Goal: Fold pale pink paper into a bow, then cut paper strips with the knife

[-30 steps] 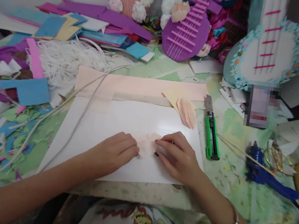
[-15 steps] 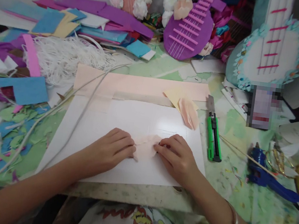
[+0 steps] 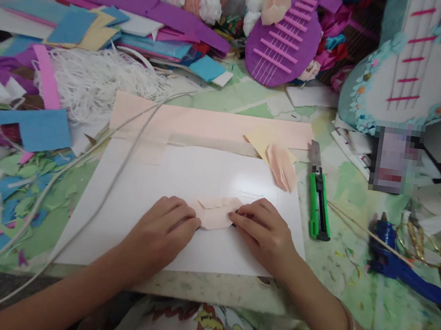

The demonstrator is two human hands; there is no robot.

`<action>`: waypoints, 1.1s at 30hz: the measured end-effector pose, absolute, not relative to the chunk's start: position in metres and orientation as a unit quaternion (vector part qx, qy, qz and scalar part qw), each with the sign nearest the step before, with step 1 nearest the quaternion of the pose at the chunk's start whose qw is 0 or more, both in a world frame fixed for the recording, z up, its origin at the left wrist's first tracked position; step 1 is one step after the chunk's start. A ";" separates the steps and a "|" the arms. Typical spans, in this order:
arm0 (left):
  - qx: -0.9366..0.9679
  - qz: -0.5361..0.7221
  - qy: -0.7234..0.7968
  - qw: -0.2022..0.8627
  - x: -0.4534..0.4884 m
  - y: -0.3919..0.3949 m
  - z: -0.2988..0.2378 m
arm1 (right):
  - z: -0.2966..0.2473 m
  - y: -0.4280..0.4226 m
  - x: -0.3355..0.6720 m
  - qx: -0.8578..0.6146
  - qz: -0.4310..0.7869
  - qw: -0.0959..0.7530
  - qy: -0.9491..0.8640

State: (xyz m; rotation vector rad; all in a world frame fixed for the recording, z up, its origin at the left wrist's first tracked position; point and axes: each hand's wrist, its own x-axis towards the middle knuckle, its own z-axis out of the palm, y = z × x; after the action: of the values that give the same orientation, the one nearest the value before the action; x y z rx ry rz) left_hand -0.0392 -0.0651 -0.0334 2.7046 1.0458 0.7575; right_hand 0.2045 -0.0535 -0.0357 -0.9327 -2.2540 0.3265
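A small pale pink folded paper piece (image 3: 216,212) lies on a white sheet (image 3: 186,177) in front of me. My left hand (image 3: 165,231) presses its left end with curled fingers. At its right end my right hand (image 3: 264,233) pinches the paper with the fingertips; a bangle sits on that wrist. Behind the white sheet lies a long pale pink paper sheet (image 3: 209,124), and another folded pink piece (image 3: 282,166) rests on a yellow scrap at its right end.
A green utility knife (image 3: 318,202) lies right of the white sheet, a blue glue gun (image 3: 398,264) further right. A white cord (image 3: 93,170) crosses the left side. Coloured paper scraps (image 3: 39,125), white shreds (image 3: 102,76) and paper guitar models (image 3: 283,40) crowd the back.
Both hands have shifted slightly on the pink piece, which now shows as a wider, flatter folded strip between the fingertips. The view has tilted a little.
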 end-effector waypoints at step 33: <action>0.782 0.306 0.520 0.156 -0.019 -0.067 -0.032 | -0.021 -0.051 0.189 -0.502 0.275 0.283 -0.770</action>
State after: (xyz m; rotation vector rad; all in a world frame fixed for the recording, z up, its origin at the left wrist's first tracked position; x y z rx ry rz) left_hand -0.0188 -0.0673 -0.0318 2.2389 1.4903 0.8768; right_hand 0.1885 -0.0513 -0.0212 -1.3442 -2.0601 0.7360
